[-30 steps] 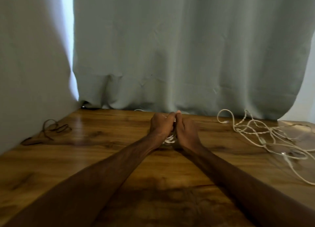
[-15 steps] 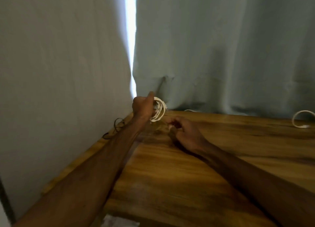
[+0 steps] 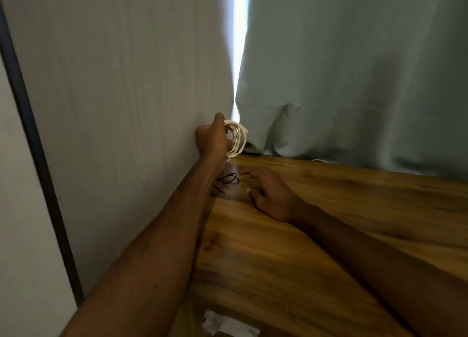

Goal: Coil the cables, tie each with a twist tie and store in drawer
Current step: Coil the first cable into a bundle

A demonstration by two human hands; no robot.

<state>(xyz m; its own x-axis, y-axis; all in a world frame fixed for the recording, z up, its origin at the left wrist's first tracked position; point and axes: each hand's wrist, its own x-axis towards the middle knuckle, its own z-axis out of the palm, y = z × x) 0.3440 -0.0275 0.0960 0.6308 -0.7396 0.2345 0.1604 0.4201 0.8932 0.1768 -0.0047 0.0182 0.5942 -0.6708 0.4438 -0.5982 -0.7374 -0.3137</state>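
Left hand (image 3: 211, 139): mine, gripped coiled white cable (image 3: 236, 139) | right hand (image 3: 271, 192): lay spread open near thin black wire loops (image 3: 228, 179) on brown wooden table (image 3: 304, 248)

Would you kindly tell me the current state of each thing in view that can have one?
White braided cable: coiled, held above the brown wooden table by the left hand.
Left hand: raised, gripping the coil.
Right hand: fingers spread, holding nothing, low over the table.
Thin black wires: lying loose on the table.
Grey-green curtains: drawn, with a narrow bright gap.
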